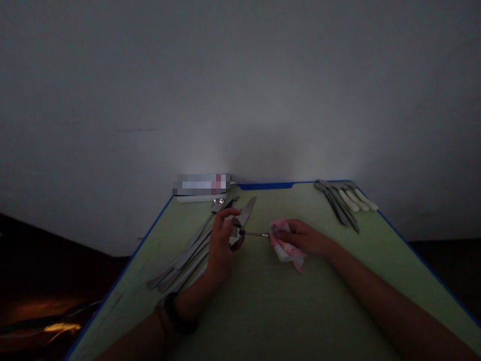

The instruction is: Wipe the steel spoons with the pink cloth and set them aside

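My left hand (222,235) pinches one end of a slim metal piece of cutlery (257,234), seemingly a spoon; its head is mostly hidden by the fingers. The shaft points right, into a pink and white cloth (283,245) that my right hand (302,235) grips around the other end. Behind my left hand, a knife blade (248,210) points up and away. A long-handled spoon (218,204) lies beside it, among several metal utensils (176,268) whose handles fan toward the table's left edge.
The green table (263,311) has a blue rim and meets a grey wall (240,90). A white box (201,188), partly blurred out, stands at the back left. Metal cutlery (338,205) and several white-handled utensils (361,199) lie at the back right.
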